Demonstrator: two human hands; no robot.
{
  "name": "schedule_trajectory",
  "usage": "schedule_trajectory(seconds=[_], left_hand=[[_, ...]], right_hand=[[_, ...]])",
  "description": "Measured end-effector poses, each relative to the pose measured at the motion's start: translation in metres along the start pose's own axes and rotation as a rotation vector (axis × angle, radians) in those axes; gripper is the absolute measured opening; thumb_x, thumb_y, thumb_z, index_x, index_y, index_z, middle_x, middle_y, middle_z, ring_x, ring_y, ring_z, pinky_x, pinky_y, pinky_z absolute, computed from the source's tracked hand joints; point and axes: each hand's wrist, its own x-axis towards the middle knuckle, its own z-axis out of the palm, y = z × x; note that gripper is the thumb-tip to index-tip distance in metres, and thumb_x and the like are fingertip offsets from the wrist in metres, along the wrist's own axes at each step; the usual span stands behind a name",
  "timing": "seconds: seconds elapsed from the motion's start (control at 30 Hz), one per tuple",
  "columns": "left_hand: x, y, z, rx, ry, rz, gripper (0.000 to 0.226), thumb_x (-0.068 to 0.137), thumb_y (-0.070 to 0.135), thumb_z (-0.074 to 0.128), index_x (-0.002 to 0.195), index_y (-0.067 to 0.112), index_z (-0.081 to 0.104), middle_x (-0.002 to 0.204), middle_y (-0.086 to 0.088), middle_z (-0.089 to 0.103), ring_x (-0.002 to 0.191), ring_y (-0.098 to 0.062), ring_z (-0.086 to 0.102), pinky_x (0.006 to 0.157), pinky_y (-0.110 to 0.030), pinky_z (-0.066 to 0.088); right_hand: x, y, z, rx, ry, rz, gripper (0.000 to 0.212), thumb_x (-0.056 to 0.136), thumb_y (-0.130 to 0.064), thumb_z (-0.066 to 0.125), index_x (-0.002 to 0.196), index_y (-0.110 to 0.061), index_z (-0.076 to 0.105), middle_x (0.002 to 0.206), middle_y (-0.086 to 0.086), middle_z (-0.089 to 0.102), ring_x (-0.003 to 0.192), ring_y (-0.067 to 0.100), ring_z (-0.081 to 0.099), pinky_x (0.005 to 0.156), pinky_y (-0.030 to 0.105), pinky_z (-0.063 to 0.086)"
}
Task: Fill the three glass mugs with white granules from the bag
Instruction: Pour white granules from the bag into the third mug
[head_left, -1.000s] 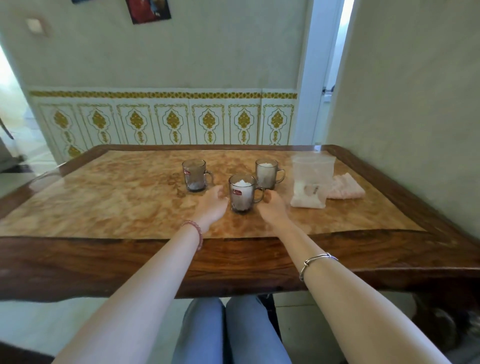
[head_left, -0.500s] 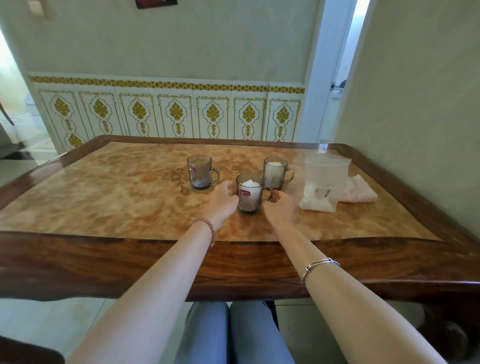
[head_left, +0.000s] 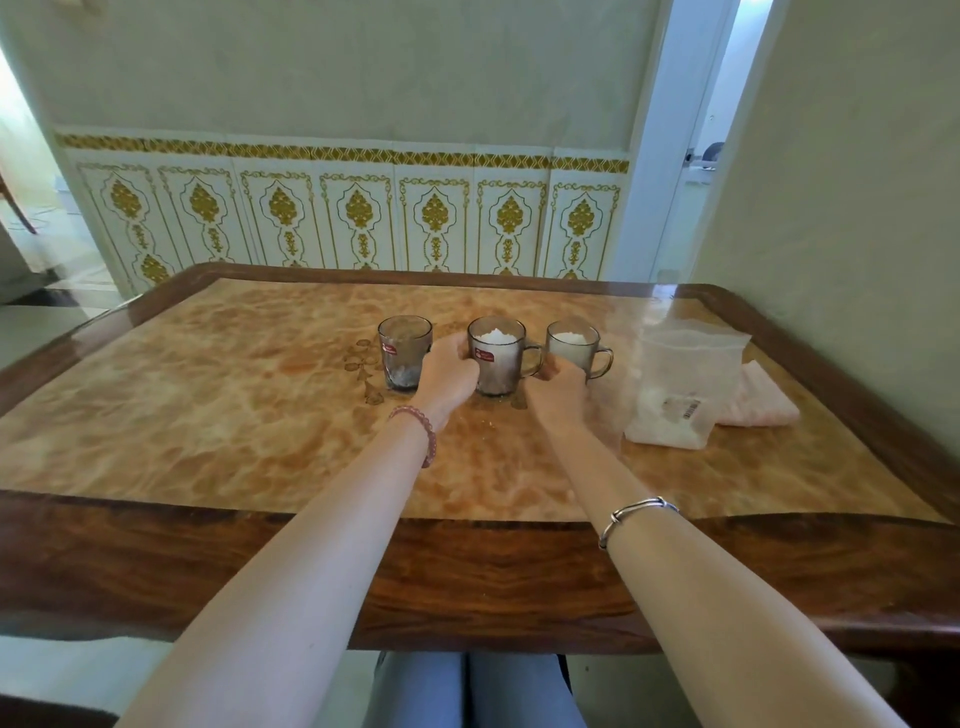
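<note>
Now: both hands on the middle mug

Both hands grip the middle mug (head_left: 494, 356): left hand (head_left: 448, 375) curled round its left side, right hand (head_left: 558, 389) at its handle side. It is heaped with granules. Left of it stands a nearly empty mug (head_left: 404, 358), right of it a full mug (head_left: 571, 349), further right the bag (head_left: 675, 387).

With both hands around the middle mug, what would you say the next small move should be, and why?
Probably let go of the middle mug and reach the right hand to the bag. The middle and right mug look heaped with granules, while the left mug holds only a little at the bottom, so it seems the one left to fill. The left hand sits beside it.
</note>
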Motion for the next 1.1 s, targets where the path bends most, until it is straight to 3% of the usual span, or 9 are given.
schedule_trajectory(seconds=[0.1,0.2,0.37,0.5,0.63,0.77,0.87,0.93,1.1], left_hand=[[0.014,-0.003,0.0,-0.026,-0.009,0.005,0.054,0.086,-0.012,0.034,0.122,0.017,0.061,0.108,-0.006,0.068,0.075,-0.015,0.056,0.059,-0.023,0.046],[0.026,-0.008,0.004,-0.042,-0.018,0.0,0.052,0.087,-0.013,0.033,0.12,0.018,0.06,0.106,0.0,0.063,0.102,-0.024,0.06,0.073,-0.029,0.05],[0.039,-0.017,0.011,-0.043,-0.033,-0.008,0.056,0.087,-0.014,0.031,0.131,0.013,0.053,0.116,-0.001,0.06,0.109,-0.017,0.053,0.084,-0.029,0.047],[0.044,-0.022,0.016,-0.064,-0.044,-0.002,0.062,0.087,-0.015,0.03,0.138,0.015,0.047,0.133,-0.003,0.056,0.121,-0.016,0.048,0.088,-0.024,0.041],[0.042,-0.026,0.017,-0.057,-0.057,-0.005,0.064,0.088,-0.014,0.031,0.143,0.017,0.042,0.131,0.0,0.057,0.11,-0.014,0.053,0.067,-0.014,0.042],[0.035,-0.028,0.013,-0.048,-0.057,-0.003,0.056,0.095,-0.007,0.035,0.146,0.016,0.036,0.143,-0.003,0.048,0.124,-0.019,0.049,0.063,-0.011,0.04],[0.028,-0.028,0.004,-0.05,-0.037,-0.04,0.054,0.097,-0.001,0.038,0.148,0.015,0.029,0.148,-0.004,0.041,0.109,-0.013,0.055,0.059,-0.017,0.042],[0.023,-0.029,-0.005,-0.029,0.001,-0.032,0.049,0.097,0.002,0.039,0.144,0.014,0.036,0.143,-0.004,0.047,0.111,-0.015,0.055,0.06,-0.022,0.043],[0.013,-0.031,-0.029,-0.038,0.116,-0.035,0.028,0.097,0.008,0.039,0.121,0.018,0.051,0.117,0.0,0.06,0.086,-0.008,0.054,0.059,-0.02,0.043]], right_hand=[[0.01,0.0,0.006,0.033,-0.028,-0.009,0.021,0.073,0.002,0.056,0.085,-0.012,0.067,0.081,0.001,0.066,0.077,0.014,0.057,0.068,0.026,0.043],[0.019,0.003,0.012,0.064,-0.041,0.006,0.027,0.071,0.005,0.054,0.085,-0.016,0.065,0.085,0.001,0.068,0.084,0.017,0.061,0.073,0.029,0.048],[0.031,0.017,0.021,0.054,-0.06,-0.005,0.032,0.073,0.009,0.052,0.09,-0.016,0.064,0.089,0.004,0.069,0.092,0.024,0.064,0.083,0.041,0.053],[0.038,0.03,0.028,0.057,-0.071,0.016,0.025,0.069,0.002,0.054,0.089,-0.009,0.065,0.091,0.012,0.072,0.087,0.027,0.064,0.077,0.041,0.054],[0.043,0.04,0.032,0.024,-0.074,0.014,0.022,0.068,-0.001,0.054,0.087,-0.008,0.063,0.094,0.015,0.072,0.094,0.034,0.065,0.084,0.049,0.053],[0.03,0.028,0.026,0.024,-0.134,0.092,0.033,0.066,-0.006,0.054,0.097,-0.009,0.062,0.094,0.009,0.068,0.086,0.022,0.06,0.076,0.033,0.048],[0.019,0.022,0.024,0.029,-0.125,0.147,0.06,0.057,-0.015,0.052,0.116,-0.004,0.059,0.109,0.011,0.067,0.091,0.023,0.06,0.074,0.028,0.042],[0.008,0.011,0.022,0.035,-0.113,0.164,0.064,0.063,-0.011,0.057,0.127,-0.003,0.055,0.12,0.01,0.063,0.106,0.025,0.06,0.079,0.027,0.042],[-0.003,-0.005,0.03,0.093,-0.103,0.192,0.051,0.081,-0.003,0.061,0.13,-0.007,0.048,0.127,0.008,0.058,0.098,0.014,0.051,0.077,0.023,0.039]])
